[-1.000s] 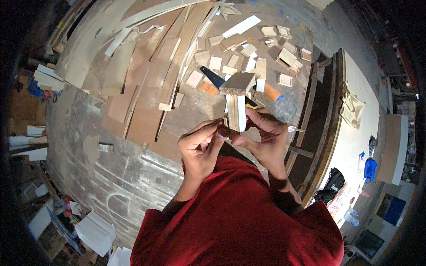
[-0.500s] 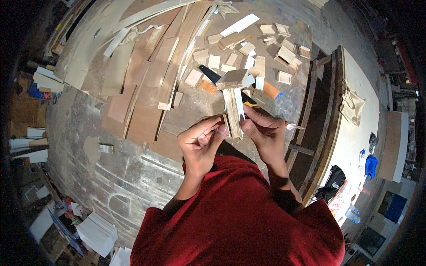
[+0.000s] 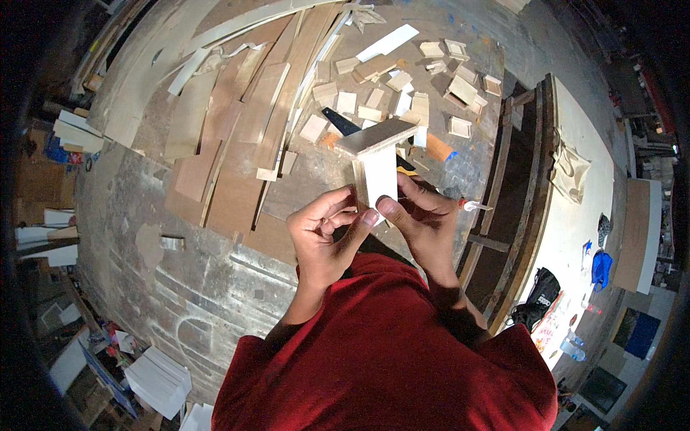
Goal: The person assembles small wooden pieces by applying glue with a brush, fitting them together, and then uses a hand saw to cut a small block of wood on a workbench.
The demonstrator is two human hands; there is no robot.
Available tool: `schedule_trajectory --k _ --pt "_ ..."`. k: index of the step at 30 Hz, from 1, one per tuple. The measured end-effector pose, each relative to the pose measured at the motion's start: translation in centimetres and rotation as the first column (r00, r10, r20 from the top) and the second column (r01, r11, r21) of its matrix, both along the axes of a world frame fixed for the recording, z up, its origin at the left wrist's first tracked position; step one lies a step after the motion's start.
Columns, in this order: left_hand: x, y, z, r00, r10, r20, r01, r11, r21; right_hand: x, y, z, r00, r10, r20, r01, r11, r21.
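Observation:
Both hands hold a small wooden assembly [image 3: 379, 169] up in front of my red shirt. It has a white-faced plywood piece with a flat board set across its far end, roughly a T shape. My left hand [image 3: 323, 228] pinches the near left edge between thumb and fingers. My right hand [image 3: 429, 219] grips the right edge, its thumb on the white face near the left thumb. A black and yellow object [image 3: 407, 171] is partly hidden behind the assembly and right hand. Beside the right hand shows a slim white thing with a red part [image 3: 472, 205]; I cannot tell its kind.
Many small wooden blocks and little open boxes [image 3: 460, 126] lie scattered ahead, with a black tool [image 3: 339, 121] and an orange cylinder with a blue end [image 3: 440, 147]. Long boards [image 3: 241, 136] are stacked left. A pale bench [image 3: 568, 215] stands right, bearing bags.
The assembly has been turned in my hands, so its white face now shows instead of its narrow layered edge. My right thumb has shifted onto that face, closer to the left thumb.

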State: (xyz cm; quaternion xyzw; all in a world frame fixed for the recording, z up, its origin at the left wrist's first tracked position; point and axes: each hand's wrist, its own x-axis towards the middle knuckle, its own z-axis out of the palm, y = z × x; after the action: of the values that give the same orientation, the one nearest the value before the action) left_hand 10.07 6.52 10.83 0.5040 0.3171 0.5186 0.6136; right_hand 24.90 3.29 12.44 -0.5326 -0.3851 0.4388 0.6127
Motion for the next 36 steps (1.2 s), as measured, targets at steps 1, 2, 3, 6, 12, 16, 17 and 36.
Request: schedule_trajectory --k 1,2,3,6,12,16,17,36 --pt "0.0 0.0 0.0 0.999 0.016 0.032 -0.016 1.000 0.005 0.0 -0.1 0.1 1.000 -0.019 0.009 0.019 1.000 0.011" --pt "0.1 0.1 0.0 0.997 0.032 0.064 -0.032 0.999 0.009 0.1 -0.2 0.3 1.000 -0.019 0.010 0.019 1.000 0.014" --pt "-0.1 0.2 -0.3 0.997 0.032 0.065 -0.033 0.999 0.012 0.3 -0.3 0.7 0.999 0.022 0.033 -0.022 1.000 -0.006" --pt "-0.9 0.8 -1.1 0.984 -0.025 0.177 0.033 0.999 -0.042 0.4 -0.7 0.6 0.998 0.057 -0.034 -0.058 0.998 -0.028" --pt "-1.0 1.0 -0.8 0.930 -0.066 0.362 0.161 0.958 -0.238 0.7 -1.2 -0.1 0.984 0.155 0.091 -0.161 0.986 0.054" --pt "-1.0 0.9 -0.9 0.936 -0.065 0.347 0.146 0.966 -0.213 0.8 -1.3 0.0 0.986 0.131 0.104 -0.141 0.985 0.100" --pt "-1.2 0.9 -1.0 0.943 -0.084 0.321 0.140 0.978 -0.156 0.8 -1.3 0.2 0.987 0.147 0.062 -0.152 0.984 0.092" --pt "0.3 0.2 2.5 0.963 0.081 -0.255 0.061 0.863 0.502 3.6 -1.7 -0.8 0.933 0.229 -0.277 -0.215 0.973 0.079"
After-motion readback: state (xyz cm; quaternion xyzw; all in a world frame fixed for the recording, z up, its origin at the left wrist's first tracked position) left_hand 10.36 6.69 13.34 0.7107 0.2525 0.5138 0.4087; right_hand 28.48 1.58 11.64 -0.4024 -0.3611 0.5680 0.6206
